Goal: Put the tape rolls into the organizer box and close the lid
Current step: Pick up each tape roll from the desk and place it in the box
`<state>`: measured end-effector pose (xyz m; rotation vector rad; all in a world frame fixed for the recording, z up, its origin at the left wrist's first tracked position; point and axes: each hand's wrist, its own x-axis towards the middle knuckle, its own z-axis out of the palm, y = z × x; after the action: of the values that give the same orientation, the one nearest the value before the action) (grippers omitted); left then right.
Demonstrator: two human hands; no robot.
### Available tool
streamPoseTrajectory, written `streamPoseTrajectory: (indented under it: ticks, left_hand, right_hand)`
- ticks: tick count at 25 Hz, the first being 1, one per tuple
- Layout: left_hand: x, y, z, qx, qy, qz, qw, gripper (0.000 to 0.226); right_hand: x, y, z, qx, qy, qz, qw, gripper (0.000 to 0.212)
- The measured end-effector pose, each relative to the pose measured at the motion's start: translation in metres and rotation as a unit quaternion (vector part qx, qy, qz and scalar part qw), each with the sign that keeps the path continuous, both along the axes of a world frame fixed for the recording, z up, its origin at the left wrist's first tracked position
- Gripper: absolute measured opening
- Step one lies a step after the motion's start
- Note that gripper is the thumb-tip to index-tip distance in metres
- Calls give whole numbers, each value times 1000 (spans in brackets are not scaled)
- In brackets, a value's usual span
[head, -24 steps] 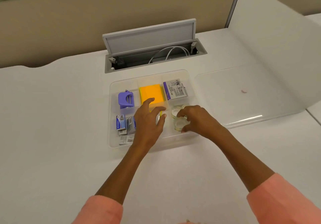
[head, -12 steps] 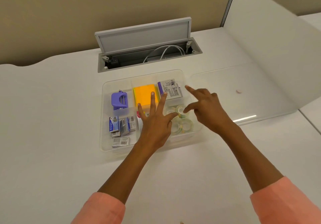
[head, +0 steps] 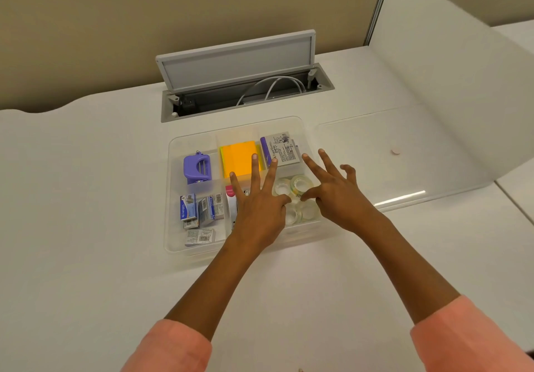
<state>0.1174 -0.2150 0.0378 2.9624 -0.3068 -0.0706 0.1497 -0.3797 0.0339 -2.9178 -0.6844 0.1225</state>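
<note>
A clear organizer box (head: 173, 186) with several compartments sits open on the white desk. Several clear tape rolls (head: 297, 186) lie in its front right compartment. My left hand (head: 257, 207) hovers over the middle of the box with fingers spread, holding nothing. My right hand (head: 335, 195) is just right of it, over the tape compartment's right edge, fingers also spread and empty. The clear lid (head: 404, 140) lies flat on the desk to the right of the box.
The box also holds a purple punch (head: 196, 168), orange sticky notes (head: 238, 158), a printed pack (head: 281, 149) and staple boxes (head: 199, 210). An open grey cable hatch (head: 237, 62) stands behind the box. A white curved divider (head: 450, 68) rises at right.
Both hands have let go of the tape rolls, lifted and spread their fingers. The rolls now lie uncovered in the front right compartment.
</note>
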Motion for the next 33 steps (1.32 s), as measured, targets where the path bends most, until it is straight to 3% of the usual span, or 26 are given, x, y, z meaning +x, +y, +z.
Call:
streamPoseTrajectory:
  ticks: [9,15,17,21,25,33]
  left_hand:
    - [4,-2,5,-41,51,16,998,30]
    - [6,-4,5,6,35,23,999,27]
    - [7,-4,4,15,32,42,998,25]
    - [9,-11,4,-5,13,76,997,33]
    - [14,-16,4,23,49,79,995,44]
    - [12,-15,3,79,60,86,991,28]
  right_hand:
    - [-1,4,6,5,30,12,999,15]
    - [-1,3,13,-45,16,23,999,4]
    - [0,5,12,-39,15,19,999,5]
    - [4,5,8,68,-5,-40,997,15]
    - [7,10,4,55,5,-74,996,21]
    - [11,19,-6,54,-11,-117,992,20]
